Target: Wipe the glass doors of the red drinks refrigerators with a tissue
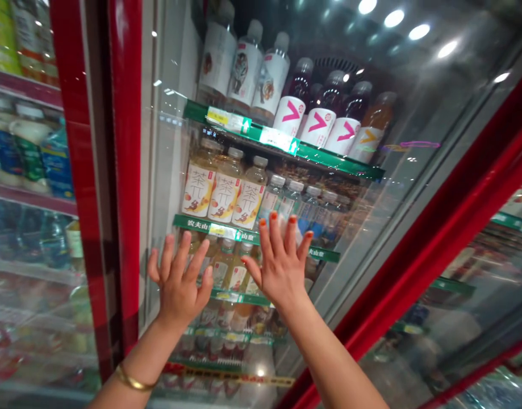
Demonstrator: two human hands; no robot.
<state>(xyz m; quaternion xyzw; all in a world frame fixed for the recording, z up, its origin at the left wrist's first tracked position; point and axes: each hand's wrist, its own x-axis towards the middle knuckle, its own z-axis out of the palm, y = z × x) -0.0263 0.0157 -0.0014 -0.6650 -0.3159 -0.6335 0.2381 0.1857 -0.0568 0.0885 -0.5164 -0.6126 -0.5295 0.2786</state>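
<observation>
Both of my hands are raised in front of the glass door (167,142) of a red-framed drinks fridge. My left hand (179,284) has its fingers spread and holds nothing; a gold bangle (133,379) circles that wrist. To its right, my right hand (282,261) is also spread, with orange-red nails, and holds nothing. Whether the palms touch the glass I cannot tell. Behind the glass, tea bottles (224,193) with white labels stand on a green-edged shelf (205,225). Smaller bottles (292,196) beside them are partly hidden by my right hand.
An upper shelf (329,159) carries tall clear bottles (246,74) and dark bottles with V labels (318,122). Red frame posts (126,170) run along both sides. At left, another shelf unit (28,201) holds more bottles. Ceiling lights reflect in the glass.
</observation>
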